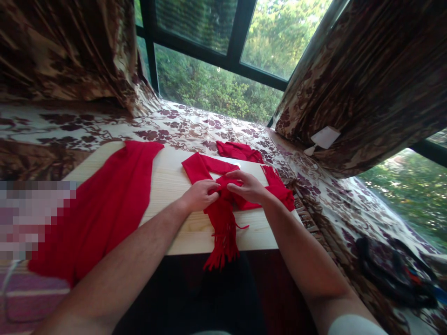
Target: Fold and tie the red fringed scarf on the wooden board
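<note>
A red fringed scarf (223, 218) lies looped on the pale wooden table (171, 186), its fringe hanging over the near edge. My left hand (202, 195) grips the crossing of the loop from the left, thumb and fingers closed on the cloth. From the right, my right hand (246, 186) holds the same crossing, with its fingers curved over the fabric. Some cloth between the hands is hidden by the fingers. Another fringed end of red cloth (274, 179) rests at the right side of the table.
A large red cloth (115, 200) drapes over the table's left side. More folded red cloth (239, 151) lies past the far edge, on a floral-covered surface (188, 118). A white lamp (324, 137) stands at right; a black bag-like item (394, 274) lies lower right.
</note>
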Available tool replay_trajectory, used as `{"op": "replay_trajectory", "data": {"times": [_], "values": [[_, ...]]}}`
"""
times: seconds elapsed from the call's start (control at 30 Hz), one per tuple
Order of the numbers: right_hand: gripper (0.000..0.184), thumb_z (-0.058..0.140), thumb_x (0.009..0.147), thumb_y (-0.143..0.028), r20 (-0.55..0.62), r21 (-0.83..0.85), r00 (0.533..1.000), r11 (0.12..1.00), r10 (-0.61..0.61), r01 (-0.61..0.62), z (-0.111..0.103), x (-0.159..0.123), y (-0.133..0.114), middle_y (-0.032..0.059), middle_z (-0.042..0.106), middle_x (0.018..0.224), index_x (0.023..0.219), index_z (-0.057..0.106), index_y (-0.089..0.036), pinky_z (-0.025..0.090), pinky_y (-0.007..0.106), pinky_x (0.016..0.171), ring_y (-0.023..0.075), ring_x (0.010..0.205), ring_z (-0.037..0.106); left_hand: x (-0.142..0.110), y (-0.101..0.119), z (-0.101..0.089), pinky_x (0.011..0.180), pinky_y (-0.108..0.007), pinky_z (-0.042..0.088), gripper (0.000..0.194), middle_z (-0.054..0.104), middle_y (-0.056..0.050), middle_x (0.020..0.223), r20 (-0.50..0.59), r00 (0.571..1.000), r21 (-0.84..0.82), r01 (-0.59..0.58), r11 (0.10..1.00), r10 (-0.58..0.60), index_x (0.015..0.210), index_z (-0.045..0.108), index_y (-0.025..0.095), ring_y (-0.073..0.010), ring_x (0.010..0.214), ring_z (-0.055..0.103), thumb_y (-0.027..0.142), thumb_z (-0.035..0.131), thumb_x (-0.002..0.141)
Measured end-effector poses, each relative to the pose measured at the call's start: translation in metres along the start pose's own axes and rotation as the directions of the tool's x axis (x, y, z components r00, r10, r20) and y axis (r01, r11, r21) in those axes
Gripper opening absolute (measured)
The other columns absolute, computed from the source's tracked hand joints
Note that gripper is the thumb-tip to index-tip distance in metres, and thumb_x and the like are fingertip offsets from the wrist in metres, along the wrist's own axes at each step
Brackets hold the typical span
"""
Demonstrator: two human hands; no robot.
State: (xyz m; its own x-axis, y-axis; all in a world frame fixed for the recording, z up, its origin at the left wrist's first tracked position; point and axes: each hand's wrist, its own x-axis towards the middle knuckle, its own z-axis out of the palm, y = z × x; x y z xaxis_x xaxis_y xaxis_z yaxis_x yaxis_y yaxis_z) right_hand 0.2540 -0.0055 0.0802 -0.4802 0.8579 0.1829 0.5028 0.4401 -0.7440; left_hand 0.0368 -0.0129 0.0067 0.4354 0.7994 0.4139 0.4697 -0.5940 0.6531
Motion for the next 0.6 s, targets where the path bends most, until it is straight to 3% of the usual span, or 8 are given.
{"op": "replay_trajectory", "data": {"times": [0.07,0.17,0.23,0.3,0.37,0.47,0.53,0.6], "values": [[0.038,0.072,0.083,-0.041,-0.021,-0.080,0.999,0.996,0.045,-0.046,-0.018,-0.012,0.005,0.0089,0.072,0.115,0.113,0.069,-0.018,0.050,0.039,0.097,0.0240,0.107,0.066,0.000,-0.003,0.001,0.102,-0.032,0.048,0.035,0.074,-0.006,0.112,0.006,1.000,0.012,-0.012,1.000,0.012,0.111,0.075,0.020,-0.0205,0.108,0.066,0.020,0.052,0.085],[0.059,0.081,0.073,-0.045,0.099,-0.211,0.986,0.971,0.133,-0.110,-0.039,-0.037,0.010,0.0091,0.070,0.119,0.125,0.066,-0.021,0.051,0.041,0.097,0.0273,0.109,0.066,0.001,-0.005,0.001,0.103,-0.033,0.048,0.036,0.074,-0.006,0.111,0.007,1.000,0.015,-0.026,1.000,0.026,0.110,0.076,0.019,-0.0210,0.108,0.066,0.019,0.051,0.085],[0.076,0.087,0.066,-0.045,0.212,-0.283,0.969,0.957,0.125,-0.062,-0.041,-0.053,0.013,0.0084,0.068,0.125,0.134,0.060,-0.024,0.050,0.041,0.099,0.0283,0.114,0.063,0.002,-0.005,0.000,0.102,-0.034,0.049,0.036,0.075,-0.007,0.110,0.012,0.999,0.003,-0.033,0.999,0.033,0.110,0.076,0.019,-0.0213,0.106,0.066,0.019,0.051,0.085],[0.085,0.089,0.063,-0.041,0.234,-0.373,0.968,0.928,0.095,-0.001,-0.032,-0.065,0.016,0.0095,0.064,0.132,0.140,0.056,-0.025,0.047,0.042,0.103,0.0290,0.120,0.060,0.002,-0.005,0.000,0.101,-0.034,0.049,0.037,0.075,-0.006,0.111,0.012,0.999,-0.004,-0.031,1.000,0.031,0.111,0.076,0.019,-0.0215,0.106,0.066,0.019,0.050,0.085],[0.076,0.085,0.068,-0.033,0.134,-0.490,0.989,0.872,0.067,0.007,-0.018,-0.072,0.020,0.0124,0.062,0.135,0.138,0.057,-0.023,0.045,0.043,0.105,0.0294,0.122,0.057,0.002,-0.005,0.001,0.102,-0.035,0.048,0.037,0.074,-0.006,0.111,0.011,0.999,-0.007,-0.034,0.999,0.034,0.111,0.076,0.019,-0.0214,0.106,0.066,0.019,0.050,0.085],[0.037,0.067,0.081,-0.019,-0.007,-0.572,0.999,0.819,0.034,-0.032,0.000,-0.072,0.026,0.0124,0.069,0.120,0.118,0.067,-0.020,0.045,0.041,0.100,0.0264,0.111,0.061,0.001,-0.007,0.001,0.102,-0.034,0.048,0.037,0.074,-0.006,0.110,0.012,0.999,-0.016,-0.041,0.999,0.041,0.109,0.077,0.019,-0.0210,0.105,0.066,0.018,0.050,0.084],[0.021,0.056,0.086,-0.017,-0.111,-0.511,0.992,0.853,0.057,-0.106,0.002,-0.067,0.026,0.0090,0.072,0.099,0.103,0.068,-0.018,0.048,0.037,0.087,0.0229,0.093,0.064,0.001,-0.008,0.001,0.101,-0.034,0.049,0.036,0.075,-0.005,0.107,0.016,0.999,-0.033,-0.043,0.999,0.043,0.108,0.077,0.020,-0.0205,0.103,0.066,0.017,0.050,0.084],[0.018,0.049,0.089,-0.020,-0.294,-0.381,0.952,0.903,0.089,-0.202,-0.005,-0.059,0.023,0.0045,0.069,0.081,0.097,0.065,-0.018,0.047,0.031,0.072,0.0197,0.075,0.062,0.001,-0.007,0.001,0.101,-0.033,0.049,0.036,0.075,-0.005,0.105,0.016,0.999,-0.049,-0.045,0.998,0.045,0.107,0.078,0.021,-0.0201,0.102,0.066,0.017,0.050,0.084]]}}
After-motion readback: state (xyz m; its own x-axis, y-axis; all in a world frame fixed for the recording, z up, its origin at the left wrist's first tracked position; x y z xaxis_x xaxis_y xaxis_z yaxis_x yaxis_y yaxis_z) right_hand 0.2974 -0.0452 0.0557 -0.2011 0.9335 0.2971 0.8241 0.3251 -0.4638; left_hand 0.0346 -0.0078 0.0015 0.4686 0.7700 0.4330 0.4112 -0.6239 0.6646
